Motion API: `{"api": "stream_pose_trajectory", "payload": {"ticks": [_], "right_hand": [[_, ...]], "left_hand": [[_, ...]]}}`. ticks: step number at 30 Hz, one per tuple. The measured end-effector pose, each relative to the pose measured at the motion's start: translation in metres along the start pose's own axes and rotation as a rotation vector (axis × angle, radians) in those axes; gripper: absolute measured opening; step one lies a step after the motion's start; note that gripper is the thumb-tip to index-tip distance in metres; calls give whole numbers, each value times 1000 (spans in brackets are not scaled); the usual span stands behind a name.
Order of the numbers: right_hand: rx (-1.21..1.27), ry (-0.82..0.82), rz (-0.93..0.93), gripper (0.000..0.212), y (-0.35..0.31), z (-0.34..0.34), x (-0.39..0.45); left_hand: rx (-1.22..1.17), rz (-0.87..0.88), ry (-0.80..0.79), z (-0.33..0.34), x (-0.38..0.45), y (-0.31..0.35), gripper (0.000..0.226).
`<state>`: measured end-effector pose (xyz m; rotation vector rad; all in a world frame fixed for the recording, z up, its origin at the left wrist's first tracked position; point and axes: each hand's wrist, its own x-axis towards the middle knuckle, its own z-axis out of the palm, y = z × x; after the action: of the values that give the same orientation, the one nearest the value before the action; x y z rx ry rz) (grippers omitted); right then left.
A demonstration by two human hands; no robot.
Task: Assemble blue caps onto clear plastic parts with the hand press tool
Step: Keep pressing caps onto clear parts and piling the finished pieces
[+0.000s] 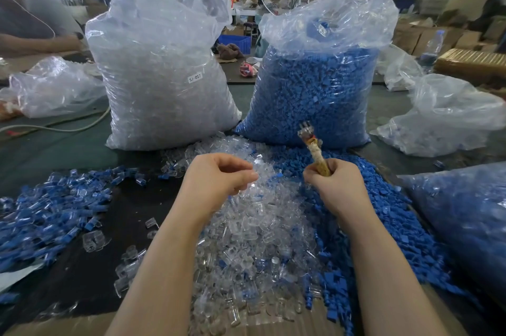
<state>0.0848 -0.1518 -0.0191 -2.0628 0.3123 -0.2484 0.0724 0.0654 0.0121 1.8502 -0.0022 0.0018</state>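
Two hands over clear parts [257,226], right hand [334,182] gripping press tool [315,152], left hand [219,177] fingers curled, contents unclear.

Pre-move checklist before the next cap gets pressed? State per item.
1. Tool in grip: ok. The right hand grips the hand press tool, tip pointing up.
2. Clear part in the left hand: cannot tell; fingers are curled over the clear parts pile.
3. Blue cap on the tool tip: not ok; only a clear piece shows there.
4. Cap supply: ok. The loose blue caps lie beside the right hand.
5. Finished pile apart from stock: ok, to the left.
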Motion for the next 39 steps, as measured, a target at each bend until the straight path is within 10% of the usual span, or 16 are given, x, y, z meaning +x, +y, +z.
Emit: {"api": "stream_pose_trajectory", "payload": {"ticks": [14,27,39], "right_hand": [[-545,-113,34,15,1,1,0],[-403,-175,39,11,-6,0,-5],[313,-112,-193,10,-31,4,-19]], "left_hand": [[-190,-48,62,14,2,0,18],[-373,-74,37,17,0,4,21],[-435,-65,37,32,-4,10,13]]}}
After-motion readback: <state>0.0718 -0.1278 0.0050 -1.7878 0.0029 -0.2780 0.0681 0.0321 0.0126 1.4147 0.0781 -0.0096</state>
